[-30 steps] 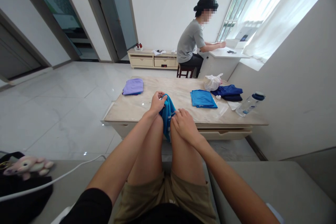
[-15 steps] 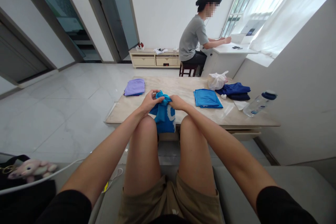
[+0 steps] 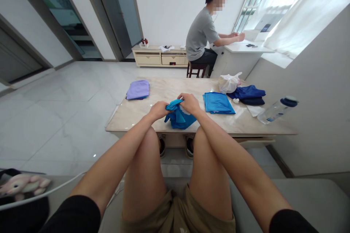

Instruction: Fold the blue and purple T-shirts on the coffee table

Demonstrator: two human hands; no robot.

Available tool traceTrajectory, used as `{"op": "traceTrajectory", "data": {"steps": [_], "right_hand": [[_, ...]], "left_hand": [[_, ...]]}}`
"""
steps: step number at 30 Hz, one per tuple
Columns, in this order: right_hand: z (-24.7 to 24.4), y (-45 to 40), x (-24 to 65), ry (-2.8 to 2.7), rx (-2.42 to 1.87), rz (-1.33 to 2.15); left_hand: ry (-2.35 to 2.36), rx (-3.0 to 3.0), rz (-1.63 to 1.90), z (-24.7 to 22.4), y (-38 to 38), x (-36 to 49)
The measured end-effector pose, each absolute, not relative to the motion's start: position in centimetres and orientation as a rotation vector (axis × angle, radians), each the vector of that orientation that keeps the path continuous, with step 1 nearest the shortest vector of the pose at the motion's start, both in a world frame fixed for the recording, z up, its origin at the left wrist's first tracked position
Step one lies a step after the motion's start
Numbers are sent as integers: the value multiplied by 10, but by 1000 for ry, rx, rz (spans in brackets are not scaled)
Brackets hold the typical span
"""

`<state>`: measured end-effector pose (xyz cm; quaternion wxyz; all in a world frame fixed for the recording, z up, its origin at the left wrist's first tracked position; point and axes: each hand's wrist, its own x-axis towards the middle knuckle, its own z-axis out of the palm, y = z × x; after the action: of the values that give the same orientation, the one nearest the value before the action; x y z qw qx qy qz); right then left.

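Blue garment (image 3: 179, 119) sits bunched at the near edge of the marble table (image 3: 136, 116), gripped at its top fold by the left hand (image 3: 158, 111) and right hand (image 3: 190, 102). Risk: a slackened grip could drop it over that edge.

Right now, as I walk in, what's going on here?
A seated person's left hand and right hand are gripping a bright blue garment, bunched on the near edge of a marble-topped table. A folded lilac cloth, a folded blue cloth, a navy cloth pile and a plastic water bottle lie on the table. Another person sits beyond it at a white desk by the window.
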<state>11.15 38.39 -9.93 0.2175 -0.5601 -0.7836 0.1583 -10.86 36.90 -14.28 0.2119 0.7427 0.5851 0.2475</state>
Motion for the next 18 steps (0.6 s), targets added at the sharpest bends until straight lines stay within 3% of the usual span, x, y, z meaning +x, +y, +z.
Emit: {"op": "traceTrajectory", "data": {"steps": [5,13,18], "right_hand": [[-104,377,122,-2053,-1659,303],[-113,356,127,-2168,-1705,387],[-116,358,127,-2321,-1357,623]], "left_hand": [[1555,2012,1012,-131,368,-99],[1842,1770,1197,-128,358,-101],[1663,1846,1188,-126,357,-89]]}}
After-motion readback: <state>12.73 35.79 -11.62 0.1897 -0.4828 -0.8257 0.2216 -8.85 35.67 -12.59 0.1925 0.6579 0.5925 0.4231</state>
